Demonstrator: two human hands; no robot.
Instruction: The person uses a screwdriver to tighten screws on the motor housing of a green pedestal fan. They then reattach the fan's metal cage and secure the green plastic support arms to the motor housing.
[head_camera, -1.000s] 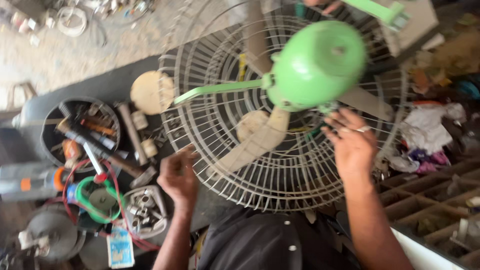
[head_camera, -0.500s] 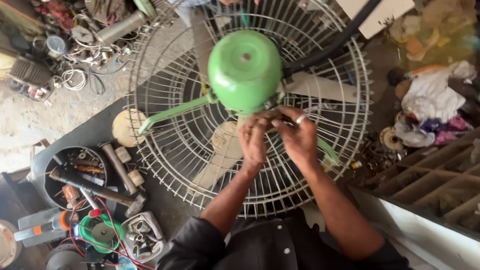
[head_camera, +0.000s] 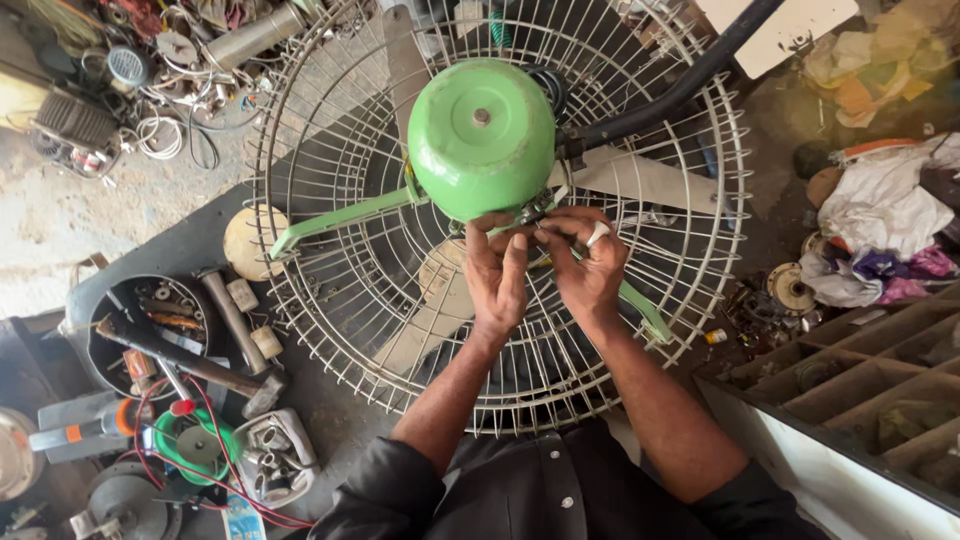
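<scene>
Working close together, both hands have come in to the underside of the green motor housing since a second ago, when they were spread apart on the wire guard, one low at its left and one at its right. The left hand now lies with its fingers pressed up against the lower edge of the housing, and the right hand, a ring on one finger, touches it side by side, the fingertips of both pinching at something small where the green bracket arms meet the motor. What exactly is pinched is too small to tell. The shift from bracing the guard to fine fingertip work suggests the fan is now steady enough and attention has gone to a fastener or fitting at the motor's base.

The fan lies flat before the person, motor uppermost at the centre of the round guard, pale blades showing under the wires. A dark cable runs away from the housing toward the upper right.

Left of the guard sit a round tub of tools with a hammer across it, and a green reel. Farther off lie tangled wires and, at right, a heap of rags.
</scene>
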